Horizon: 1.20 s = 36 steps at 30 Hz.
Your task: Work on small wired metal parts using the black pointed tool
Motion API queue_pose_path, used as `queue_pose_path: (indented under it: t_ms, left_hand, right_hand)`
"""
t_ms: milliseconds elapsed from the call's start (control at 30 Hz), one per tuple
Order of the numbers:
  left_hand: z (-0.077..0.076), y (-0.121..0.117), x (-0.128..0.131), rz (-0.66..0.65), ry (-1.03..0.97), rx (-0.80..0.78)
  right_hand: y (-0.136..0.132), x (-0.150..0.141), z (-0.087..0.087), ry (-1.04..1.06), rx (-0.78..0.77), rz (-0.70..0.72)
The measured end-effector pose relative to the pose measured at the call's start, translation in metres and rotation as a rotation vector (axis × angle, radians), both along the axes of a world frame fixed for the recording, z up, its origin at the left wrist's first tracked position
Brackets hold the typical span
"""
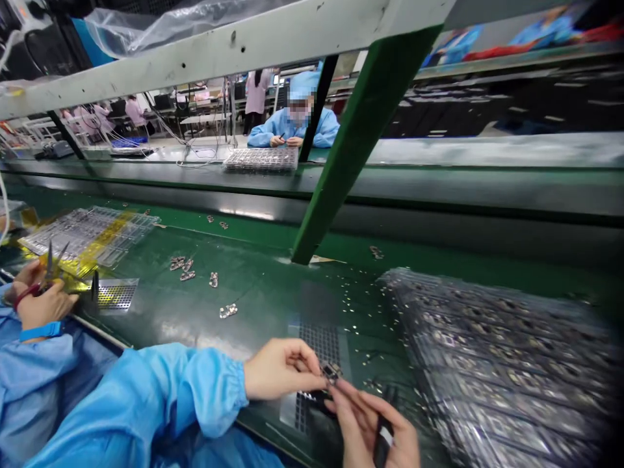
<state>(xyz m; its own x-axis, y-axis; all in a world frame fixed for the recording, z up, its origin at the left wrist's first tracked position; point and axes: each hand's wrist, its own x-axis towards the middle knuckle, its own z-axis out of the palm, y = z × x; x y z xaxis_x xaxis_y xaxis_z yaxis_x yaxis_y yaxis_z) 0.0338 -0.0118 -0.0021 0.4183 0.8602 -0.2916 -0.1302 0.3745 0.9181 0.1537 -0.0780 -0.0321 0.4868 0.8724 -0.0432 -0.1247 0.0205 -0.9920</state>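
Between fingertips, small metallic part; left hand and right hand meet, both pinching it. Black tool in right grip. Best: light edge hold.

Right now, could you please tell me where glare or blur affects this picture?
In the head view, pale glare lies on the green tabletop and streaks the dark ledge; the stacked trays look smeared towards the darkened right edge, and the small part at the left hand looks soft.
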Motion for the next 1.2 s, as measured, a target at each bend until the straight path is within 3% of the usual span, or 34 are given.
queue_pose_path:
  t_ms: [100,267,367,600,800,967,1200]
  left_hand:
    - [-0.007,-0.010,0.001,-0.052,0.050,0.023]
    - [-0.009,-0.007,-0.004,-0.013,0.091,0.069]
    - [-0.010,-0.006,-0.005,-0.063,0.133,0.081]
    - [-0.001,0.001,-0.013,-0.116,0.424,0.395]
    - [-0.002,0.009,-0.016,-0.261,0.340,0.295]
    - [-0.004,0.008,-0.016,-0.194,0.317,0.222]
    - [-0.004,0.006,-0.017,-0.193,0.404,0.316]
  right_hand:
    - [0.003,0.002,-0.006,-0.023,0.034,-0.061]
    - [0.008,0.002,-0.004,-0.024,-0.005,0.035]
    - [0.008,0.000,0.001,-0.027,-0.022,0.050]
    - [0.005,0.007,0.003,-0.180,-0.076,0.197]
    - [-0.001,0.004,0.007,-0.258,-0.079,0.269]
    - [-0.005,0.004,0.004,-0.235,-0.094,0.236]
    - [-0.006,0.003,-0.002,-0.157,-0.131,0.213]
